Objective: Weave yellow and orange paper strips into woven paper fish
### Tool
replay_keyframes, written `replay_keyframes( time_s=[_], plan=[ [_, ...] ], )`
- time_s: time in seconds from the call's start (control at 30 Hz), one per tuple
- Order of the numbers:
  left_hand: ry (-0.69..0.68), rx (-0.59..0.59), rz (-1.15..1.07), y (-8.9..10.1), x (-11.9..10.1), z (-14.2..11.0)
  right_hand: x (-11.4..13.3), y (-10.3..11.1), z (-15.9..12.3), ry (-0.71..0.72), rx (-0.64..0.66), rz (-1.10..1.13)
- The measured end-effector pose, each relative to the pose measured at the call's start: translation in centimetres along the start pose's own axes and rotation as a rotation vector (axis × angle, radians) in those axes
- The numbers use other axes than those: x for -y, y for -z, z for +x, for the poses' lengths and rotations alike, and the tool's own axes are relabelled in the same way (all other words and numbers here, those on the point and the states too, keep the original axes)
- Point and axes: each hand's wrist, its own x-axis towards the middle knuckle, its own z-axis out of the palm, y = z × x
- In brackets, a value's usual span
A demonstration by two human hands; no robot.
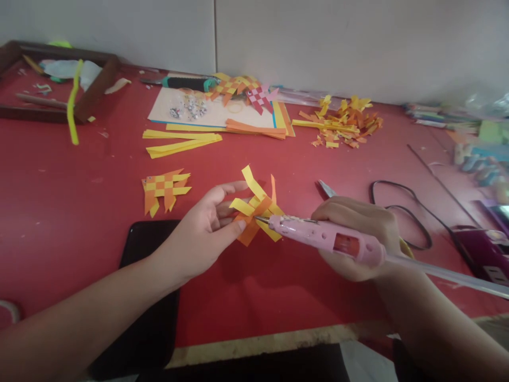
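My left hand (207, 228) pinches a woven piece of orange and yellow paper strips (258, 212) between thumb and fingers, with loose strip ends sticking out. In my right hand (358, 228) is a pink hot glue gun (326, 236), its clear glue stick (445, 273) jutting out the back. The nozzle tip meets the woven paper near its middle; whether glue is flowing I cannot tell. A finished-looking woven paper fish (165, 187) in orange and yellow lies to the left. Beyond my right hand the metal tip of a tool (326, 188) pokes out.
A black phone-like slab (153, 318) lies under my left forearm. Yellow strips (181, 144), orange strips (254, 128) and a scrap pile (350, 124) lie farther back, near small googly eyes (191, 106). A black cord (397, 183) loops at right; a wooden frame (97, 87) sits at back left.
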Motion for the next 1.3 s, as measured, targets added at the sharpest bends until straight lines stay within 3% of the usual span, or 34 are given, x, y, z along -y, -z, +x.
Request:
replay_keyframes(
  time_s=[0.9,1.3],
  plan=[
    [0.023,0.027,-0.006,-0.11,0.0,0.04,0.26,0.1,0.28,-0.005,-0.016,-0.046],
    [-0.03,-0.002,0.131,-0.07,0.59,-0.32,0.76,0.04,0.04,0.01,-0.016,-0.114]
  ],
)
